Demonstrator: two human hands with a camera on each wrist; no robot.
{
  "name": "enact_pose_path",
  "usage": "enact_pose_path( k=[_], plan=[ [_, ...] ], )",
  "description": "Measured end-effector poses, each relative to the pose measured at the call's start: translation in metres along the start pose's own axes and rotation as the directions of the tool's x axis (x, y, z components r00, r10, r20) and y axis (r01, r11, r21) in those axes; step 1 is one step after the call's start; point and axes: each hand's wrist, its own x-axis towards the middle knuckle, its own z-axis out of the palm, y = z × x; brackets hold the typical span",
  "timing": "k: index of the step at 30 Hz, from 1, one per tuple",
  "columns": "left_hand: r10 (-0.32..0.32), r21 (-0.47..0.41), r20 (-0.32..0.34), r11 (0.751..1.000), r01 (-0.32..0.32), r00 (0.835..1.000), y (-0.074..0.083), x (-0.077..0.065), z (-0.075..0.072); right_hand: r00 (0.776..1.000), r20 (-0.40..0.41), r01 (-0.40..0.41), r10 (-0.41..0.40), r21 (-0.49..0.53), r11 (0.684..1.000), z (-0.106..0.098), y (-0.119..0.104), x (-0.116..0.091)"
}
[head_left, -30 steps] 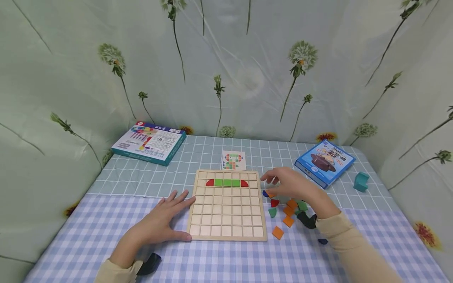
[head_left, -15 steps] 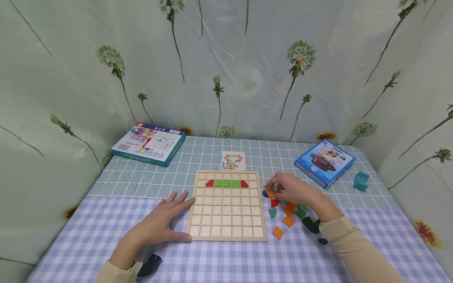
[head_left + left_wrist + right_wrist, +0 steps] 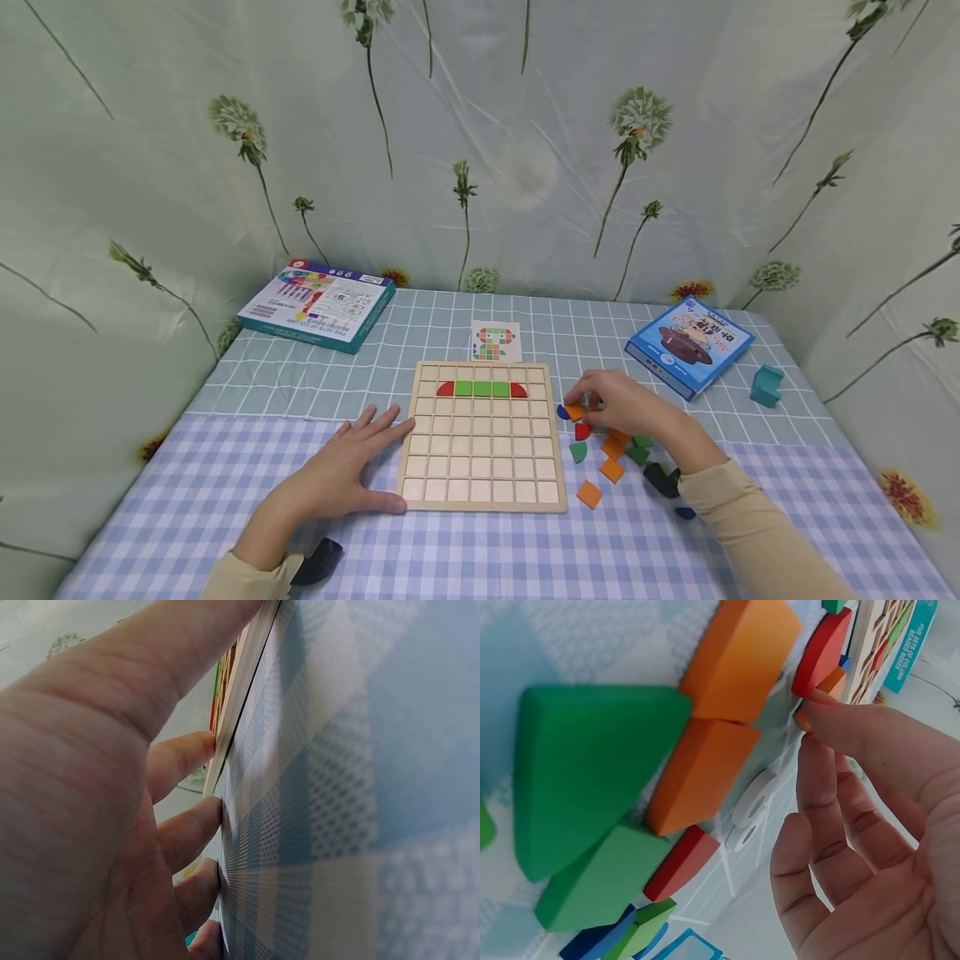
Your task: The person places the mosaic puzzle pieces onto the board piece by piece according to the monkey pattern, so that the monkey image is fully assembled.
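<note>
A wooden grid board (image 3: 480,447) lies on the table; three green squares (image 3: 482,388) sit in a row in it, with a red quarter-round piece (image 3: 445,389) at one end and another at the other. My left hand (image 3: 337,471) rests at the board's left side, fingers spread, thumb and fingertips touching its edge. Right of the board, my right hand (image 3: 626,408) pinches an orange square tile (image 3: 574,412) between thumb and forefinger, low over the table. In the right wrist view the fingertips partly hide this tile (image 3: 832,682). A blue piece (image 3: 563,412) lies beside it.
Loose orange tiles (image 3: 589,494), a red piece (image 3: 582,431) and green pieces (image 3: 578,452) lie right of the board. A pattern card (image 3: 496,342) lies behind it. Boxes stand back left (image 3: 318,304) and back right (image 3: 688,346), with a teal object (image 3: 767,386) at far right.
My right hand has come down and slightly right onto the orange tile beside the blue piece, and its thumb and forefinger now pinch it. The left hand has stayed at the board's edge.
</note>
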Motion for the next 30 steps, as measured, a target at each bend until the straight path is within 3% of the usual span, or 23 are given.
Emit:
enact_pose_path(
  k=[14,23,30],
  plan=[
    [0.003,0.001,-0.001,1.0,-0.003,1.0,-0.002,0.0,0.001,1.0,-0.006,0.012,-0.012,-0.021,1.0,0.001,0.003,0.002],
    [0.002,0.001,-0.004,1.0,-0.002,1.0,-0.004,0.0,0.002,1.0,0.009,0.01,-0.009,-0.103,0.995,-0.002,-0.002,0.003],
    [0.006,0.005,-0.006,1.0,-0.006,1.0,-0.004,0.0,0.002,1.0,-0.007,0.016,-0.017,-0.072,0.997,-0.009,-0.008,0.005]
  ],
)
